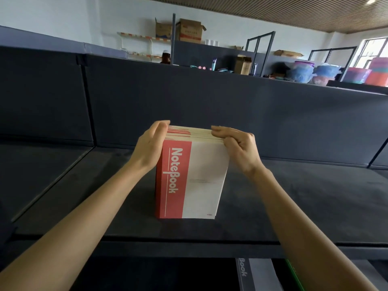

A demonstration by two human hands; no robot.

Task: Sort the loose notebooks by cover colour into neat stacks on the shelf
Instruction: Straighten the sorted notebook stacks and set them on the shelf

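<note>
Dark grey felt covers the wide shelf board (pixel 304 196), which lies bare to both sides of the stack of red-and-white paper notebooks (pixel 189 181); the stack stands upright on its lower edge near the middle, set back from the front lip and apart from the padded back panel (pixel 231 106). The left hand (pixel 150 147) presses flat, fingers straight, against the stack's red spine side near the top, while the right hand (pixel 238 149) grips the top right corner with fingers curled over the page edges. In the lower compartment (pixel 168 274) beneath the lip lie a grey-covered notebook (pixel 252 274) and, just beside it, a green-edged notebook (pixel 294 276).
</note>
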